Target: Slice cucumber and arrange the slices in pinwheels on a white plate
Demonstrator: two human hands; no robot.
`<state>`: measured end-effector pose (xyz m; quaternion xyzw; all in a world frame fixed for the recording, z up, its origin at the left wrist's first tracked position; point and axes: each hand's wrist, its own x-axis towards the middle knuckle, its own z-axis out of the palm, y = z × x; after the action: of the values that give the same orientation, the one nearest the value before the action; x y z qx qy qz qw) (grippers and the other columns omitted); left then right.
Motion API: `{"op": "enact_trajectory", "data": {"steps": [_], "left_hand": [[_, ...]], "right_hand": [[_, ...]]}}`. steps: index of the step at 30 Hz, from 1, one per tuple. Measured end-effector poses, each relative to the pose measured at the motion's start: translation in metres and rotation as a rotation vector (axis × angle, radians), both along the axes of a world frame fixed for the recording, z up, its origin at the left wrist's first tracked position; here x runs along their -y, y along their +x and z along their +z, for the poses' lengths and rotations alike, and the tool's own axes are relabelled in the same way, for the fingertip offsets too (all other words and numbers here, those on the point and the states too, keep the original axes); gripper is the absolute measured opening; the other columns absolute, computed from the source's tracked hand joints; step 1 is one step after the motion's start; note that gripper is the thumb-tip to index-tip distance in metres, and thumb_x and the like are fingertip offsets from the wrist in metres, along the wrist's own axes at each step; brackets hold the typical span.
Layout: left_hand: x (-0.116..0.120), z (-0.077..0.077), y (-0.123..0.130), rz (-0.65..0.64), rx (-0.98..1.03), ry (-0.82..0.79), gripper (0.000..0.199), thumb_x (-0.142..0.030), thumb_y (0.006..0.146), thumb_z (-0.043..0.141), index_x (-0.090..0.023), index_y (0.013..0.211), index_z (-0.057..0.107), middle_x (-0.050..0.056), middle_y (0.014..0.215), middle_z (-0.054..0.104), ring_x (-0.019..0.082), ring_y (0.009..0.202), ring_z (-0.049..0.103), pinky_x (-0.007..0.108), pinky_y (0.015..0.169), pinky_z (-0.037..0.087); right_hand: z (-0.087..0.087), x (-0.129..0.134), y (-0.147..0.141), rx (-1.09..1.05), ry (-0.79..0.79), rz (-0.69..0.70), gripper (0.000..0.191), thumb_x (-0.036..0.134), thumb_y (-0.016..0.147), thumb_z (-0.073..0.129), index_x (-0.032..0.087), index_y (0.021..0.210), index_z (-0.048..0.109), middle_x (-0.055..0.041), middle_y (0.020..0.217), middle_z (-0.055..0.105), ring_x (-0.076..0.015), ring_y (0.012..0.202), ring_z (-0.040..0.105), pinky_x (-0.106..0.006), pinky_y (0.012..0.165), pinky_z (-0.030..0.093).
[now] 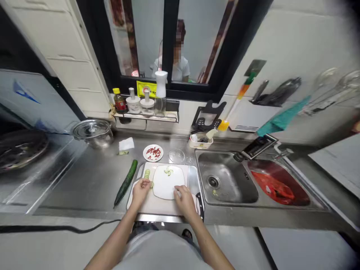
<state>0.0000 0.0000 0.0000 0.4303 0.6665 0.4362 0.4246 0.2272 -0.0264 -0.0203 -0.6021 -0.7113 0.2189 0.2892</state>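
Note:
A white squarish plate [168,187] lies on the cutting board [143,208], with a few pale green cucumber slices [168,171] fanned near its far edge. At the plate's left edge my left hand [141,192] is closed, its fingertips pinching a cucumber slice [152,185]. Just beyond that hand, a short row of cucumber slices [147,173] lies on the board. My right hand [184,199] rests over the plate's right side, fingers bent together; what they hold, if anything, is hidden. Beside it lies a kitchen knife [193,180], its black handle toward me. A long cucumber [126,182] lies left of the board.
Behind the board stands a small plate of chopped red pieces [153,153] near a clear round dish [176,155]. A lidded steel pot [95,133] is at the back left. To the right is a double sink [227,183] with a red bag [274,187]. A person [184,67] shows in the window.

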Motion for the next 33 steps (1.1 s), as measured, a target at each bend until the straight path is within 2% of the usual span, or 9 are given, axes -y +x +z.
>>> {"op": "enact_trajectory", "data": {"steps": [4,8,12,18,22,26,29,33], "left_hand": [[0.0,-0.002,0.028,-0.126,0.084,0.008,0.022,-0.034,0.064,0.068,-0.014,0.074,0.066,0.004,0.069,0.068,0.017,0.067,0.061,0.028,0.065,0.048],[0.002,0.004,0.045,-0.239,0.17,0.093,0.022,-0.035,0.066,0.068,-0.015,0.075,0.066,0.004,0.073,0.069,0.017,0.07,0.062,0.028,0.068,0.048],[0.005,0.012,0.049,-0.248,0.197,0.098,0.023,-0.036,0.067,0.068,-0.016,0.077,0.067,0.004,0.073,0.069,0.017,0.07,0.062,0.029,0.069,0.049],[0.005,0.016,0.051,-0.239,0.212,0.089,0.027,-0.041,0.068,0.071,-0.016,0.078,0.065,0.004,0.074,0.068,0.017,0.072,0.061,0.028,0.071,0.048],[0.005,0.022,0.05,-0.203,0.297,-0.051,0.04,-0.052,0.068,0.071,-0.015,0.084,0.063,0.002,0.069,0.064,0.012,0.063,0.055,0.023,0.06,0.042],[0.003,0.034,0.048,-0.269,0.559,-0.301,0.051,-0.061,0.072,0.065,-0.017,0.098,0.06,-0.001,0.07,0.061,0.008,0.056,0.049,0.018,0.05,0.031],[-0.002,0.044,0.049,-0.295,0.737,-0.338,0.049,-0.055,0.071,0.07,-0.018,0.102,0.059,-0.001,0.074,0.06,0.007,0.059,0.051,0.016,0.05,0.031],[-0.013,0.051,0.05,-0.258,0.824,-0.29,0.049,-0.038,0.064,0.08,-0.018,0.104,0.06,-0.001,0.076,0.06,0.006,0.061,0.052,0.016,0.051,0.032]], "right_hand": [[0.004,-0.005,-0.015,-0.093,-0.011,0.035,0.031,0.029,0.092,0.046,0.016,0.11,0.067,-0.0127,0.105,0.069,-0.0237,0.099,0.061,-0.039,0.091,0.048],[0.018,-0.01,-0.027,-0.211,-0.04,0.083,0.028,0.029,0.093,0.045,0.02,0.109,0.067,-0.0087,0.101,0.069,-0.0196,0.094,0.063,-0.033,0.086,0.049],[0.031,-0.012,-0.03,-0.251,-0.049,0.102,0.025,0.029,0.093,0.045,0.018,0.098,0.067,-0.0085,0.097,0.069,-0.0191,0.09,0.062,-0.033,0.082,0.049],[0.035,-0.012,-0.029,-0.245,-0.047,0.065,0.021,0.029,0.092,0.047,0.019,0.088,0.065,-0.0061,0.086,0.068,-0.0184,0.081,0.061,-0.031,0.075,0.048],[0.043,-0.015,-0.025,-0.233,0.031,0.048,0.02,0.027,0.092,0.048,0.02,0.088,0.066,-0.0069,0.091,0.068,-0.0194,0.088,0.061,-0.03,0.077,0.047],[0.056,-0.021,-0.021,-0.209,0.174,0.081,0.02,0.025,0.093,0.049,0.021,0.093,0.068,-0.0069,0.093,0.067,-0.0197,0.093,0.06,-0.032,0.082,0.047],[0.063,-0.028,-0.019,-0.176,0.268,0.131,0.02,0.023,0.093,0.049,0.022,0.098,0.069,-0.0064,0.092,0.065,-0.0193,0.091,0.058,-0.033,0.082,0.047],[0.069,-0.034,-0.017,-0.13,0.336,0.182,0.021,0.024,0.093,0.051,0.024,0.101,0.07,-0.0068,0.092,0.063,-0.0197,0.09,0.057,-0.034,0.08,0.048]]}}
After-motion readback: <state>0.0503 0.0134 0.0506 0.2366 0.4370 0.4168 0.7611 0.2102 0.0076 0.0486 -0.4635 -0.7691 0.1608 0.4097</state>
